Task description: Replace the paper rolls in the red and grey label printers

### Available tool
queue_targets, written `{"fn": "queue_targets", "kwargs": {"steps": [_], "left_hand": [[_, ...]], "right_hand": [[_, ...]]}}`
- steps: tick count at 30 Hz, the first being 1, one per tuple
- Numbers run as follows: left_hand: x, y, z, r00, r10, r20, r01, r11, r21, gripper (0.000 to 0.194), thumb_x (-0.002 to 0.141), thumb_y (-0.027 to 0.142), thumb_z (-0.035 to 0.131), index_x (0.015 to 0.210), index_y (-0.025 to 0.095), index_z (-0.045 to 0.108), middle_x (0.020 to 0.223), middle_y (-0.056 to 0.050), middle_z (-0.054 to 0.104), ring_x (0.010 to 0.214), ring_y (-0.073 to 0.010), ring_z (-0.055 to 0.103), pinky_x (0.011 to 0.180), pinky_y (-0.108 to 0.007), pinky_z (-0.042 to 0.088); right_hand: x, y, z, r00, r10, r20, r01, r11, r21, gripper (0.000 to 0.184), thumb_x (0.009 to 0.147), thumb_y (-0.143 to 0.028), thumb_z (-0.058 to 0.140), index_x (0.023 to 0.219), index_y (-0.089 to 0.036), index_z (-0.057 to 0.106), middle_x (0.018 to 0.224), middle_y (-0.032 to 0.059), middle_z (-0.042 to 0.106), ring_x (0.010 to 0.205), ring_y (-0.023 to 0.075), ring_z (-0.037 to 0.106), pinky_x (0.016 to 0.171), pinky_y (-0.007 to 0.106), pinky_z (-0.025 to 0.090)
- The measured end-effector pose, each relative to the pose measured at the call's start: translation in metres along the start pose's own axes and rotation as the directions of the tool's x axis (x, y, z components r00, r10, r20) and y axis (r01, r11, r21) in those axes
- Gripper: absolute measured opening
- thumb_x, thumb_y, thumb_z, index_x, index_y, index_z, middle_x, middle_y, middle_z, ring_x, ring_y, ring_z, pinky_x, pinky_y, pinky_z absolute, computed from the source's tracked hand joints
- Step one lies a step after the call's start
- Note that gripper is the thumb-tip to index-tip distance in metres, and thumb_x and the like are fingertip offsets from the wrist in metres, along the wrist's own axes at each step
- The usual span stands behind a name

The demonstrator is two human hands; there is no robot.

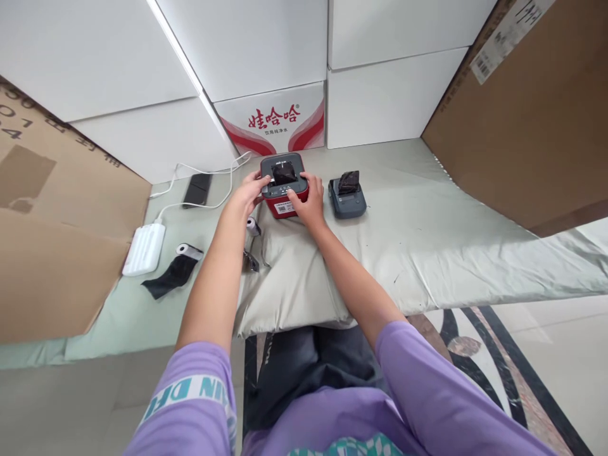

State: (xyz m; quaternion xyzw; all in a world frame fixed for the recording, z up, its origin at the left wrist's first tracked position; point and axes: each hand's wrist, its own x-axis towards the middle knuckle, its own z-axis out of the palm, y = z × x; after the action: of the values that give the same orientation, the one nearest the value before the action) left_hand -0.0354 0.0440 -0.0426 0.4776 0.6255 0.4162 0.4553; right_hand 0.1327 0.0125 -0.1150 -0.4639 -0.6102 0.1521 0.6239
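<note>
A red and dark grey label printer (282,207) sits on the cloth-covered table, a piece of black film showing in its top. My left hand (251,191) grips its left side, with the thumb on the top edge. On the opposite side my right hand (312,201) holds it, fingers along the right edge and thumb at the front of the top panel. Just right of that hand stands a smaller dark grey printer (350,204) with black film sticking up from it. A small roll (253,226) with a dark strip lies partly hidden behind my left forearm.
A white power strip (144,249), a black phone (197,189) with a white cable, and a roll with unwound black film (177,273) lie to the left. Brown cardboard boxes (527,126) flank the table. White boxes (380,95) and a red-printed carton (275,123) line the back.
</note>
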Motion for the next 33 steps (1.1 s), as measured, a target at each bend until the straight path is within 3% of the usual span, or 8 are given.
{"fn": "queue_targets", "kwargs": {"steps": [7, 13, 15, 18, 21, 23, 27, 33], "left_hand": [[-0.012, 0.010, 0.013, 0.996, -0.043, -0.072, 0.040, 0.998, -0.047, 0.042, 0.091, 0.025, 0.062, 0.133, 0.026, 0.060, 0.124, -0.007, 0.073, 0.096, -0.0191, 0.073, 0.077, -0.031, 0.058], [-0.032, 0.011, 0.024, 0.981, 0.063, -0.184, -0.052, 0.997, 0.061, 0.041, 0.097, 0.019, 0.050, 0.137, 0.015, 0.054, 0.143, -0.016, 0.062, 0.131, -0.0253, 0.061, 0.110, -0.041, 0.049], [-0.048, 0.011, 0.033, 0.896, 0.298, -0.329, -0.240, 0.949, 0.206, 0.043, 0.092, 0.014, 0.051, 0.135, 0.014, 0.053, 0.149, -0.017, 0.056, 0.142, -0.0253, 0.050, 0.121, -0.040, 0.037], [-0.078, 0.009, 0.061, 0.625, 0.675, -0.392, -0.578, 0.738, 0.349, 0.038, 0.092, 0.013, 0.048, 0.128, 0.018, 0.054, 0.143, -0.013, 0.057, 0.140, -0.0217, 0.049, 0.122, -0.038, 0.034], [-0.100, -0.002, 0.104, 0.524, 0.752, -0.401, -0.692, 0.650, 0.314, 0.021, 0.095, 0.019, 0.046, 0.115, 0.020, 0.054, 0.121, -0.011, 0.064, 0.121, -0.0214, 0.060, 0.109, -0.038, 0.046], [-0.103, -0.017, 0.132, 0.549, 0.739, -0.391, -0.712, 0.658, 0.245, 0.018, 0.098, 0.023, 0.043, 0.112, 0.020, 0.053, 0.115, -0.011, 0.064, 0.113, -0.0212, 0.062, 0.102, -0.037, 0.050], [-0.094, -0.046, 0.161, 0.743, 0.660, -0.111, -0.646, 0.751, 0.140, 0.036, 0.092, 0.015, 0.045, 0.127, 0.019, 0.050, 0.129, -0.014, 0.064, 0.122, -0.0217, 0.062, 0.107, -0.039, 0.050], [-0.086, -0.059, 0.162, 0.841, 0.511, 0.179, -0.541, 0.806, 0.238, 0.064, 0.082, 0.004, 0.046, 0.145, 0.014, 0.042, 0.151, -0.018, 0.055, 0.143, -0.0268, 0.052, 0.120, -0.046, 0.042]], "right_hand": [[-0.003, 0.002, 0.000, 1.000, 0.028, 0.010, -0.028, 1.000, 0.009, 0.054, 0.088, -0.054, 0.063, 0.132, -0.025, 0.053, 0.131, 0.0119, 0.060, 0.126, 0.0290, 0.053, 0.113, 0.052, 0.039], [-0.005, 0.000, -0.003, 0.998, 0.070, 0.002, -0.070, 0.997, 0.022, 0.060, 0.086, -0.052, 0.064, 0.138, -0.025, 0.051, 0.132, 0.0118, 0.059, 0.127, 0.0276, 0.054, 0.115, 0.048, 0.040], [-0.006, 0.000, -0.003, 0.997, 0.072, 0.018, -0.073, 0.997, 0.018, 0.061, 0.086, -0.050, 0.063, 0.140, -0.025, 0.049, 0.134, 0.0125, 0.058, 0.128, 0.0273, 0.053, 0.116, 0.047, 0.040], [-0.003, -0.005, -0.005, 0.996, 0.086, -0.028, -0.085, 0.995, 0.042, 0.055, 0.090, -0.049, 0.055, 0.138, -0.022, 0.048, 0.133, 0.0144, 0.057, 0.121, 0.0262, 0.056, 0.109, 0.045, 0.047], [0.009, -0.022, -0.025, 0.983, 0.061, -0.174, -0.048, 0.996, 0.080, 0.039, 0.096, -0.044, 0.042, 0.126, -0.021, 0.051, 0.123, 0.0147, 0.058, 0.107, 0.0236, 0.060, 0.096, 0.042, 0.053], [0.019, -0.034, -0.053, 0.969, -0.007, -0.248, 0.016, 0.999, 0.033, 0.031, 0.098, -0.041, 0.038, 0.116, -0.022, 0.054, 0.116, 0.0125, 0.059, 0.104, 0.0227, 0.060, 0.093, 0.040, 0.053], [0.028, -0.029, -0.120, 0.983, -0.040, -0.177, 0.005, 0.981, -0.196, 0.029, 0.097, -0.041, 0.039, 0.111, -0.021, 0.056, 0.112, 0.0114, 0.059, 0.109, 0.0242, 0.060, 0.099, 0.044, 0.050], [0.005, 0.026, -0.149, 0.956, 0.270, 0.112, -0.209, 0.898, -0.386, 0.100, 0.073, -0.061, 0.071, 0.152, -0.011, 0.035, 0.146, 0.0255, 0.050, 0.138, 0.0372, 0.048, 0.117, 0.056, 0.040]]}}
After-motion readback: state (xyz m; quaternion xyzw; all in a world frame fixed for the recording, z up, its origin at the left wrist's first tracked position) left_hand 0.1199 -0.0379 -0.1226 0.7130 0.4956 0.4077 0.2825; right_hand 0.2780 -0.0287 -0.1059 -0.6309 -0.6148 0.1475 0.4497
